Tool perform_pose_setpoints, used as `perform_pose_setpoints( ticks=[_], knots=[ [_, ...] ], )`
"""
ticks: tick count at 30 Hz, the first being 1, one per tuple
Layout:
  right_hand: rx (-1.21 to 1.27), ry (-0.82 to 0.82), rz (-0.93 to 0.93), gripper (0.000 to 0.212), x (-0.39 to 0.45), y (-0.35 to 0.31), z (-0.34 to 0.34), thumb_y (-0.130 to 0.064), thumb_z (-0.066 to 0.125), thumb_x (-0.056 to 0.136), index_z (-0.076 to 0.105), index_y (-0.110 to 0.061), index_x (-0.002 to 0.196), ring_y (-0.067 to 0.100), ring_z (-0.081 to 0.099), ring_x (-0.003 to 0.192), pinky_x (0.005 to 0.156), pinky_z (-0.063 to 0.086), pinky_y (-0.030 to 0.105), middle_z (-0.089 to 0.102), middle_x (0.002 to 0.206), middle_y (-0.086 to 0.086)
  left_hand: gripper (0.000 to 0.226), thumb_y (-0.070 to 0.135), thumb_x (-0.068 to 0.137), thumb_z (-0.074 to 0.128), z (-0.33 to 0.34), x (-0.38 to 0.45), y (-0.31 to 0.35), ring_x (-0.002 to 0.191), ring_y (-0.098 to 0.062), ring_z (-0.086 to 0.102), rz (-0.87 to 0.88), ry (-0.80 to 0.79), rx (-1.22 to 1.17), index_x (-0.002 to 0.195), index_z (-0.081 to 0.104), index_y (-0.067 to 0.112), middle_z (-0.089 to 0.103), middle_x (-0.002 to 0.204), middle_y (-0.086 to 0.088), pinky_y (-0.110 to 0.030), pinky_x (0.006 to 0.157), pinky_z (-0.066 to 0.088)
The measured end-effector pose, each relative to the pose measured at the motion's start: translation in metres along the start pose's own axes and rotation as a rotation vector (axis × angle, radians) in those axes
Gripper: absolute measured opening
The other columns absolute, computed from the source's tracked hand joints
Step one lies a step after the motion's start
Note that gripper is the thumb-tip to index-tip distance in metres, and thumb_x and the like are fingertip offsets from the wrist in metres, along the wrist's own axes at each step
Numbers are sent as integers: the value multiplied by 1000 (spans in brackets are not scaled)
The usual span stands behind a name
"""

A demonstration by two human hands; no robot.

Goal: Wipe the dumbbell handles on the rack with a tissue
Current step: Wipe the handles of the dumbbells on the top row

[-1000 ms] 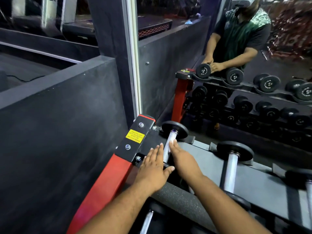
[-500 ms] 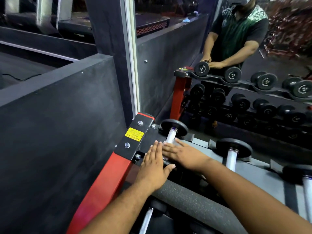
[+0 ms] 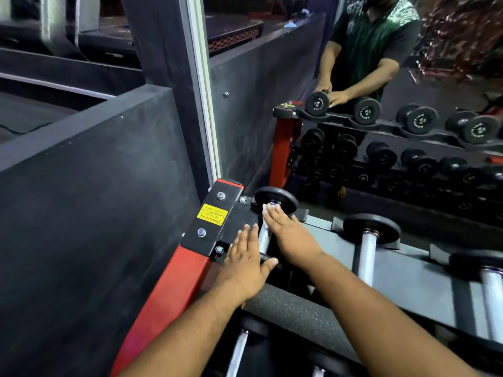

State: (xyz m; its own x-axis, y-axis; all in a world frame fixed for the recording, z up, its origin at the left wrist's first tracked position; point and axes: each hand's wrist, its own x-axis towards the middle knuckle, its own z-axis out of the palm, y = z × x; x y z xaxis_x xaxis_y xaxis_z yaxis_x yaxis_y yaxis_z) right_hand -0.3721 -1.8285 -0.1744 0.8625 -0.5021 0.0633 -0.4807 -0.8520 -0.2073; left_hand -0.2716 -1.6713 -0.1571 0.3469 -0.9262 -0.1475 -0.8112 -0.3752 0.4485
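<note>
At the left end of the grey metal dumbbell rack [image 3: 424, 270], beside its red steel upright [image 3: 174, 292], lies the leftmost dumbbell with black round plates and a silver knurled handle [image 3: 263, 239]. Its far plate sits at the rack's back edge, and the handle runs toward the front edge.

The right hand [image 3: 288, 231] lies flat over the far part of this handle, fingers straight and close together, reaching nearly to the far plate. A scrap of white tissue [image 3: 265, 213] shows under its fingertips, pressed against the handle; only a small bit of it is visible.

The left hand [image 3: 246, 263] rests with straight, relaxed fingers on the black end bracket of the rack [image 3: 236, 227], just left of the handle, its thumb lying across the near end of the handle. It holds nothing.

A yellow rectangular warning sticker [image 3: 212, 214] sits on the bracket between two bolts. To the right, a second dumbbell with a silver handle [image 3: 366, 257] lies on the same shelf, well apart from the hands, and a third [image 3: 490, 292] lies near the right edge. Along the rack's front edge runs a dark speckled foam-covered bar [image 3: 296, 308], beneath both forearms. A wall mirror [image 3: 272, 104] behind the rack reflects the person and rows of black dumbbells.
</note>
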Motion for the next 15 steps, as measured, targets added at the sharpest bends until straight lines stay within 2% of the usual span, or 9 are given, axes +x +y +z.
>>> perform_pose_setpoints(
  ticks=[2, 6, 8, 11, 13, 15],
  knots=[
    [163, -12, -8, 73, -11, -6, 8, -11, 45, 99, 9, -25, 160, 11, -3, 153, 124, 18, 45, -2, 166, -9, 88, 56, 103, 38, -3, 1, -1, 155, -23, -14, 3, -33, -2, 158, -19, 19, -20, 167, -5, -39, 126, -2],
    [136, -43, -100, 71, -33, 0, 18, -14, 46, 101, 11, -32, 159, 4, -5, 151, 122, 10, 37, -7, 163, -19, 87, 55, 103, 37, -6, 4, -1, 155, -24, -14, 3, -74, 12, 157, -21, 21, -22, 167, -6, -38, 125, -3],
    [167, 8, -19, 71, -18, 2, 17, -13, 45, 101, 9, -30, 160, 5, -6, 151, 123, 13, 38, -8, 162, -16, 87, 56, 103, 36, -6, 3, 1, 155, -24, -16, -1, -81, 26, 157, -22, 20, -23, 167, -7, -38, 125, -4],
    [422, 135, 88, 64, 0, -10, 12, -7, 39, 104, 12, -20, 160, 9, -2, 152, 124, 15, 31, -3, 163, -7, 87, 56, 103, 36, -9, 3, 1, 155, -24, -16, -11, -90, 26, 157, -22, 20, -22, 167, -7, -38, 124, -4],
    [492, 119, 75, 61, -13, -16, 12, -5, 41, 103, 20, -20, 159, 10, 6, 151, 123, 18, 27, 4, 162, -7, 87, 56, 103, 37, -9, 4, 1, 155, -23, -16, -22, -103, 16, 157, -22, 21, -21, 167, -6, -38, 124, -5],
    [414, 43, -8, 61, -35, -15, 17, -8, 45, 101, 26, -25, 157, 7, 13, 149, 122, 21, 28, 8, 162, -8, 88, 56, 103, 38, -8, 5, 0, 155, -23, -16, -28, -98, -3, 157, -22, 22, -21, 167, -5, -38, 125, -4]
  ],
)
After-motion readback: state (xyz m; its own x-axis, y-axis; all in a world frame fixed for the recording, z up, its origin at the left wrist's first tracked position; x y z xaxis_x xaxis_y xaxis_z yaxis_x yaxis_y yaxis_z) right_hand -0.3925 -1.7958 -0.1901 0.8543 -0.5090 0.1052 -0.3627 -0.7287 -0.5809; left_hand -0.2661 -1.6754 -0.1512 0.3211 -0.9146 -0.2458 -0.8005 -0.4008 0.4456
